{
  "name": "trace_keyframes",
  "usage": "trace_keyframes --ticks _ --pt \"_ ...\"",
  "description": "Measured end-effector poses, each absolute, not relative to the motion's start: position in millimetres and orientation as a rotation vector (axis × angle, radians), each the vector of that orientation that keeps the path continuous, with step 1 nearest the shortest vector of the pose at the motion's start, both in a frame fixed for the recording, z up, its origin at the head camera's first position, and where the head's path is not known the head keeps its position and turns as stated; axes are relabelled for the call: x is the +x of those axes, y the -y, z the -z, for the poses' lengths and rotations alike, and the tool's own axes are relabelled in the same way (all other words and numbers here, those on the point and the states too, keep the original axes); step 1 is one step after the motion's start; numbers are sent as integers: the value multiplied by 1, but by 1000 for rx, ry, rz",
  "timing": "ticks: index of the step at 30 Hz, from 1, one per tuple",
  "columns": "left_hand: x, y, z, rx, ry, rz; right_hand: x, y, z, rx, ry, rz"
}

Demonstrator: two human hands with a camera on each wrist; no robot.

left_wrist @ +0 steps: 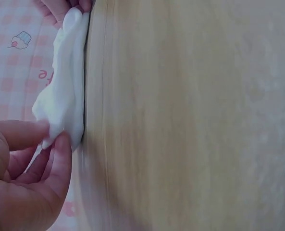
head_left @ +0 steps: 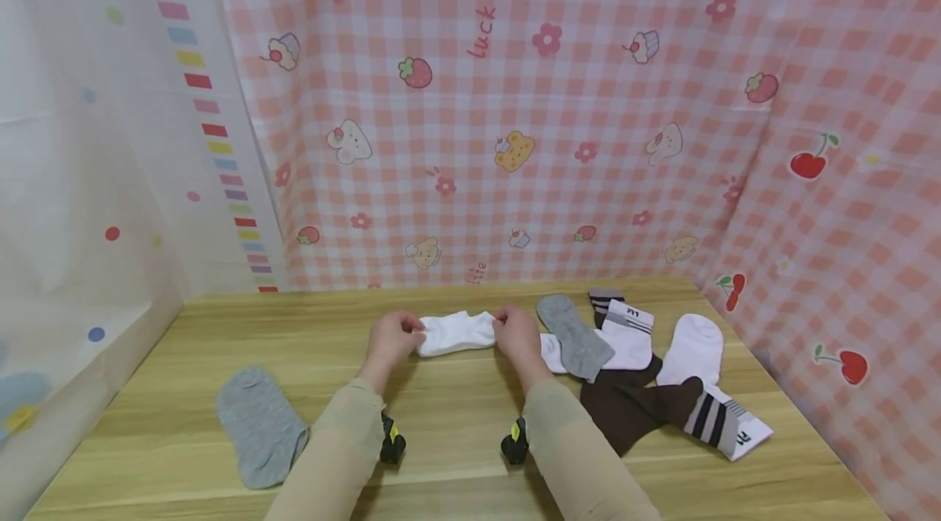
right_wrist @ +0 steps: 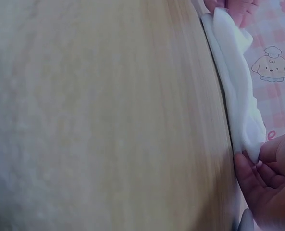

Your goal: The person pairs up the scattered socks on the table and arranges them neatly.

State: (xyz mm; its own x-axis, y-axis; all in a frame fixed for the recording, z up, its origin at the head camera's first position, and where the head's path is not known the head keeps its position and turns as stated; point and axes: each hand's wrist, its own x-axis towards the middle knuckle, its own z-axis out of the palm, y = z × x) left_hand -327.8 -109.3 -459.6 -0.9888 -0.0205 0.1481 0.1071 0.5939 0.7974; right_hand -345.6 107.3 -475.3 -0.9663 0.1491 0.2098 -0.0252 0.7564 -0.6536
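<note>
The left hand (head_left: pixel 397 336) is pinching one end of a white sock (head_left: pixel 456 334) between thumb and fingers, and the right hand (head_left: pixel 518 333) is pinching the other end, so the sock is spanning the gap between them near the far edge of the wooden table (head_left: pixel 441 415). Behind that edge a checked curtain (head_left: pixel 456 113) is hanging. Open wood is running leftward from the left hand and also between the sleeves (head_left: pixel 338 447) — while a lone grey sock (head_left: pixel 257 423) is lying just beside the left one. A heap of socks (head_left: pixel 628 348) is crowding close to the right hand and spreading toward the table's right edge; within it, others are partly covering a brown sock (head_left: pixel 617 415). The sleeves are running out of the head view's bottom. Fingers (left_wrist: pixel 60 159) are partly hiding the white sock's ends, and its folds are making one layer or two hard to tell.
</note>
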Motion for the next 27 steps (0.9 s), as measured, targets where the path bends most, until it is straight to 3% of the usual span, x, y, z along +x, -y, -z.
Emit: trace_keyframes --ticks 27 --pt "-342 111 463 -232 2834 1063 -356 -107 476 -32 2864 -727"
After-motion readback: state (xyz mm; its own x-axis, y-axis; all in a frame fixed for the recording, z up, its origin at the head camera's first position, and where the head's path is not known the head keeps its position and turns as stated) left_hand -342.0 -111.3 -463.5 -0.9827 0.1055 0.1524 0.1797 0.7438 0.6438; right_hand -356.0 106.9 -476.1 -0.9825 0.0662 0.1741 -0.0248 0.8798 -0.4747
